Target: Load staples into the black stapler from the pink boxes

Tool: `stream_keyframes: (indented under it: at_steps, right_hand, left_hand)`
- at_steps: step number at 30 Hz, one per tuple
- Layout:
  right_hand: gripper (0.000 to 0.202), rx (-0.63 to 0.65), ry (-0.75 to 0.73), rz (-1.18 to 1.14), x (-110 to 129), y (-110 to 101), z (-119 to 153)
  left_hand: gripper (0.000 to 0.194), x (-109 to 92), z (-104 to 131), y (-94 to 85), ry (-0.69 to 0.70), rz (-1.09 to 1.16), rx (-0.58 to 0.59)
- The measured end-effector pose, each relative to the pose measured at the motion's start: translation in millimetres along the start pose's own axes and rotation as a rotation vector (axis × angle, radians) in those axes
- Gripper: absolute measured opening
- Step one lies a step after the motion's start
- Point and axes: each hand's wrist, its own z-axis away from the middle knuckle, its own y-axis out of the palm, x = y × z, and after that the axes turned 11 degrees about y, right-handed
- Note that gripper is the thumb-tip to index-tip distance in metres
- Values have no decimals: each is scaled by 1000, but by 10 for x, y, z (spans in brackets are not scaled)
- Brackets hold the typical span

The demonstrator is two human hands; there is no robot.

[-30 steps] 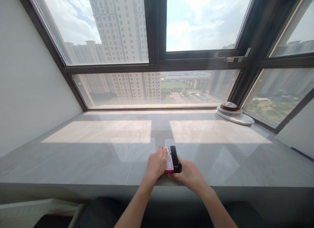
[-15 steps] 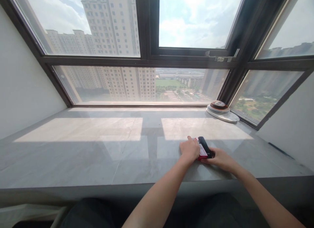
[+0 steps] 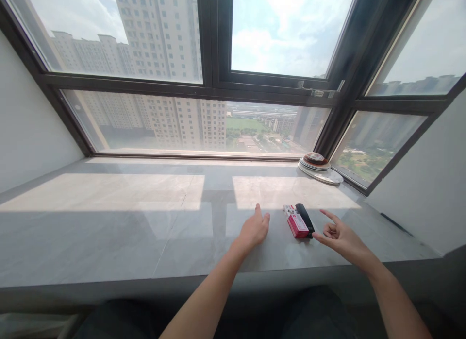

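On the pale sill, a small red-and-white box (image 3: 296, 223) lies side by side with a long black object (image 3: 306, 218) that looks like a stapler. They sit close together, and I cannot tell whether they touch. My left hand (image 3: 255, 228) is to the left of the box, apart from it, index finger and thumb stretched out, holding nothing. To the right of the black object is my right hand (image 3: 338, 237). Its index finger and thumb are spread and its other fingers curl in. The thumb tip comes close to the black object's near end.
A stack of plates or discs (image 3: 317, 166) stands in the far right corner by the window frame (image 3: 324, 135). The stone sill (image 3: 120, 232) stretches left, with sunlit patches. A thin dark strip (image 3: 395, 223) lies along the right wall.
Both hands have let go of the box and the black object and moved apart, the left hand leftward, the right hand slightly right. The view has tilted and shifted a little.
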Motion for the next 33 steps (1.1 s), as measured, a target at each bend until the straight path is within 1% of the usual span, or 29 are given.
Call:
stream_keyframes:
  at_steps: [1,2,3,4,6,8,10,11,13,16,18,20,22,27,30,33]
  right_hand:
    - [91,-9,-38,-24,87,101,84]
    - [79,17,-71,-26,199,246,165]
    - [69,59,-106,-10,327,430,239]
    - [62,128,-140,23,462,641,303]
    - [58,243,-214,94,714,1093,390]
    - [64,302,-288,214,896,1512,415]
    - [69,272,-314,377,993,1842,395]
    - [69,222,-307,451,1014,1966,378]
    - [68,126,-275,557,1025,2133,353]
    - [67,57,-256,614,1013,2235,350]
    - [67,39,-260,620,1011,2249,361]
    - [66,31,-262,615,1015,2252,369]
    - [66,33,-263,607,1018,2253,370]
    - [65,26,-259,588,1011,2255,373]
    - [64,26,-268,558,1022,2227,386]
    - [62,56,-295,512,1040,2171,396]
  left_hand:
    - [65,125,167,-126,-8,-19,-25]
    - [61,244,339,-257,-14,-40,-50]
    - [57,356,512,-392,-20,-65,-76]
    - [53,457,681,-526,-23,-94,-107]
    - [45,631,998,-779,-29,-169,-183]
    - [39,773,1268,-982,-28,-315,-240]
    - [37,878,1472,-1111,-25,-456,-244]
    - [37,911,1547,-1143,-25,-513,-233]
    - [36,926,1644,-1146,-33,-592,-221]
    - [37,846,1685,-1045,-55,-701,-275]
    - [38,781,1669,-959,-54,-754,-315]
    - [40,758,1639,-892,-38,-798,-331]
    - [44,791,1610,-855,-24,-839,-321]
    - [53,955,1577,-854,-27,-840,-227]
    - [55,1003,1576,-864,-23,-835,-206]
    - [56,1028,1570,-863,-18,-835,-200]
